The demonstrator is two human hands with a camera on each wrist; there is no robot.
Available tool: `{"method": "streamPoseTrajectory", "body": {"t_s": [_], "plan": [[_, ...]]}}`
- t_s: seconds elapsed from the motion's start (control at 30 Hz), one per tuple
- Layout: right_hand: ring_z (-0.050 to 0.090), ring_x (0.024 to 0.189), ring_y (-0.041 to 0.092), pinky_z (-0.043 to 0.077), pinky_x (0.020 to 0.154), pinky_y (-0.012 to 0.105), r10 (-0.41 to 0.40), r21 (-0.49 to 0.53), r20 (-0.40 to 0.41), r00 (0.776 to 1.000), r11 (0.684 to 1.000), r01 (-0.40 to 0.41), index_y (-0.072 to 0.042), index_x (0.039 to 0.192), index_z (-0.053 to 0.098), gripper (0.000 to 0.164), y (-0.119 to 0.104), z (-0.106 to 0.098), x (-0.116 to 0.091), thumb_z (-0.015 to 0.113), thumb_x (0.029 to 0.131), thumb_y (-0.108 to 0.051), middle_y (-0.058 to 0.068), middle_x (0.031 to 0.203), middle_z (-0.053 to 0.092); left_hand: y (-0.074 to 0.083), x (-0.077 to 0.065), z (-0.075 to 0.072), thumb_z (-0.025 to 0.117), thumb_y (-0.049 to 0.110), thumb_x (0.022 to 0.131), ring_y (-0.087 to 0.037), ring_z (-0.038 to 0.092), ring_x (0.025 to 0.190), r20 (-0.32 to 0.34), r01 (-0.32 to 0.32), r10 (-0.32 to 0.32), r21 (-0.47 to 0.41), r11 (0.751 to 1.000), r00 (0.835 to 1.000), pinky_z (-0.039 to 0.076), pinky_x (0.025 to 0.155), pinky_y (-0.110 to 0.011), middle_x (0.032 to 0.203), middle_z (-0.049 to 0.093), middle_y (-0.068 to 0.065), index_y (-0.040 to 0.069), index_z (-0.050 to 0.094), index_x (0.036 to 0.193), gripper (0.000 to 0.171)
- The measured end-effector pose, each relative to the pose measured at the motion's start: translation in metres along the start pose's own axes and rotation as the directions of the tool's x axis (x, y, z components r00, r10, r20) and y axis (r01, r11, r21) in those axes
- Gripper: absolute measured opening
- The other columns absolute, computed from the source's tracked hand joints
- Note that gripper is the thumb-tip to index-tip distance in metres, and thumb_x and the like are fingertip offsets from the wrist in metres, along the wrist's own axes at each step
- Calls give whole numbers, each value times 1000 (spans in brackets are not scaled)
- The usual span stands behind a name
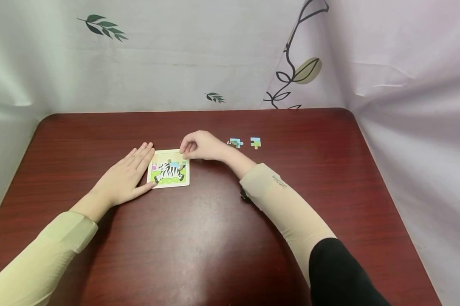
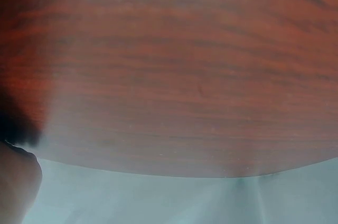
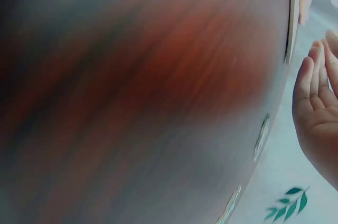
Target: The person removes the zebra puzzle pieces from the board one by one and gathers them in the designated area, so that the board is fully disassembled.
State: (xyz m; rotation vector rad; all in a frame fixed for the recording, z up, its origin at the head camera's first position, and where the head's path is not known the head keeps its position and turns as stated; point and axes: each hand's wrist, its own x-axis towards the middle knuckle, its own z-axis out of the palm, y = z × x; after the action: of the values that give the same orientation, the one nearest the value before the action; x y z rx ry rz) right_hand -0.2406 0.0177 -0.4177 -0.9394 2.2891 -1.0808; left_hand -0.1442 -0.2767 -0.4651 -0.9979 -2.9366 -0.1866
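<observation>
Puzzle tray (image 1: 170, 185) lies flat on the far part of the dark red table (image 1: 199, 238), left of the middle; zebra (image 1: 170, 171) shows inside it on green, with a blue patch above its back and a pale strip along the far side; left hand (image 1: 126, 176) rests palm down, fingers straight against the tray's left edge, thumb at the near left corner, grasping nothing; right hand (image 1: 202, 146) is at the far right corner, fingers bent; cannot tell whether anything is pinched there; two loose jigsaw pieces, a left one (image 1: 235, 143) with dark markings and a right one (image 1: 255, 142) in blue and green, lie apart, right of the right hand; leaf-printed white cloth (image 1: 157, 68) hangs beyond the far edge.
</observation>
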Motion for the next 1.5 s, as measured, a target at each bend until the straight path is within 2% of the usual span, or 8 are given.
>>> {"method": "streamPoseTrajectory", "body": {"t_s": [0.53,0.83,1.23,1.5], "plan": [[67,86,9,52,79,11,-27,-48,76,997,998,31,-3,108,75,14,-25,31,29,76,95,-7,8,99,75,-1,0,-3,65,46,99,-40,21,164,6,-1,1,7,1000,1000,-1,138,-32,174,23,-27,-6,22,166,95],[67,86,8,53,80,10,-35,-55,75,997,998,39,-3,108,74,16,-29,41,41,78,92,-5,6,98,75,-2,2,-1,63,48,100,-39,21,164,-3,-10,10,17,1000,1000,-2,138,-31,174,23,-26,-6,24,166,94],[65,93,7,48,83,9,-31,-246,93,995,968,53,-9,113,75,22,-33,50,47,82,92,-12,0,102,74,-1,0,0,61,50,101,-39,22,164,-28,-29,29,3,1000,999,1,139,-35,174,24,-26,-6,23,166,94],[66,96,7,48,85,11,-15,-287,115,993,957,48,-9,115,77,24,-37,51,44,83,93,-15,1,106,76,1,-2,-1,61,51,102,-40,23,164,-32,-29,29,3,1000,999,1,139,-34,174,26,-26,-6,25,165,93]]}}
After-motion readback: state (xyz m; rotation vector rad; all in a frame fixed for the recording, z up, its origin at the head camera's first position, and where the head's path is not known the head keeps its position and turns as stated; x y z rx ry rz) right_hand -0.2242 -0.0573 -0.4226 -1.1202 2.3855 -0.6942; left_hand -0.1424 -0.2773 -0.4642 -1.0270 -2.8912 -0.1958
